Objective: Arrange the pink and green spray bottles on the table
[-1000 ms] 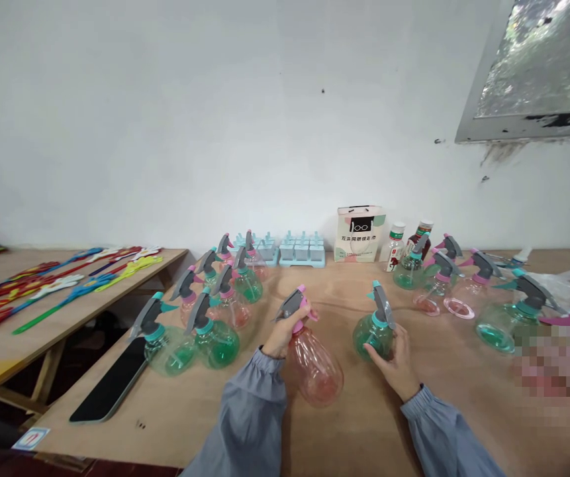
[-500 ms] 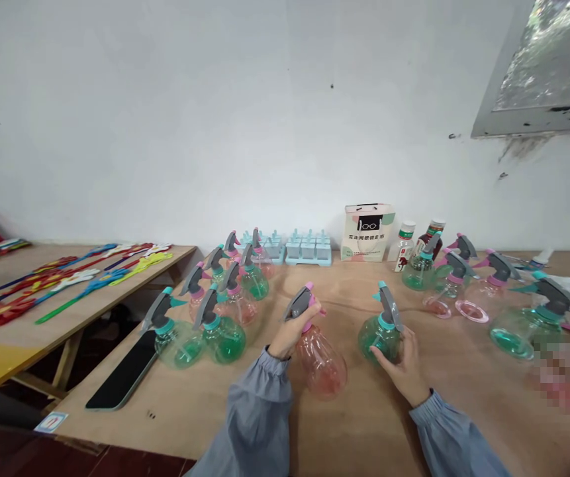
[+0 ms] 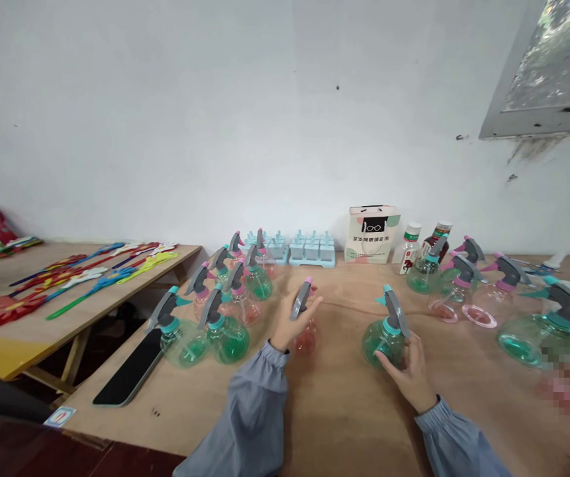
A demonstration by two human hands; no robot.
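My left hand is around the neck of a pink spray bottle, below its grey trigger head; the bottle stands upright on the table. My right hand has its thumb and fingers around the lower right side of a green spray bottle with a grey and teal head. Left of my left hand stands a group of green and pink spray bottles, the nearest a green one. Another group is at the right, with a large green bottle in front.
A black phone lies at the table's left edge. Light blue moulds, a paper bag and two labelled bottles stand by the wall. Colourful flower-shaped sticks lie on the left table.
The pink bottle in my left hand has gone from tilted to upright and stands farther back. My right hand stays on the green bottle. The view has shifted slightly left.
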